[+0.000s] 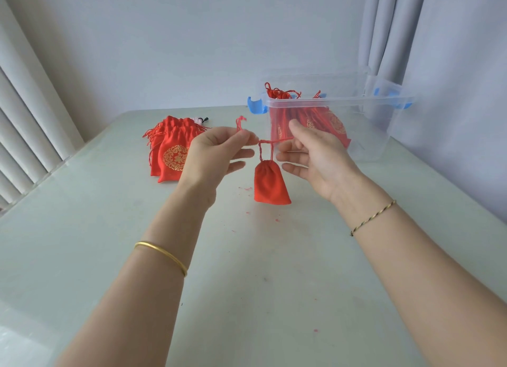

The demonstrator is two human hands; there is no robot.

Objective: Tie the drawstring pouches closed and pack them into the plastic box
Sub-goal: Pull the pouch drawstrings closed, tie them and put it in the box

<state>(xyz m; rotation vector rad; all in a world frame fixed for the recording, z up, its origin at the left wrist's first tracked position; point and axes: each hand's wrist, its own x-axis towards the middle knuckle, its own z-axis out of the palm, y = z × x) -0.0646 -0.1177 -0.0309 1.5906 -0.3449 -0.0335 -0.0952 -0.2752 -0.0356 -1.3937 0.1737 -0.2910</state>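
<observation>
Pale glossy table (pixel 247 284). Back left: pile of red drawstring pouches (pixel 171 150), gold print, lying flat. Back right: clear plastic box (pixel 337 102), blue latches, more red pouches inside. Small red specks (pixel 248 188) scattered mid-table.

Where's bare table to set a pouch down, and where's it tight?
Bare: the near table in front of the hanging pouch, and the strip in front of the pouch pile. Tight: between pile and plastic box, where left hand and right hand hold that pouch by its drawstring.
</observation>
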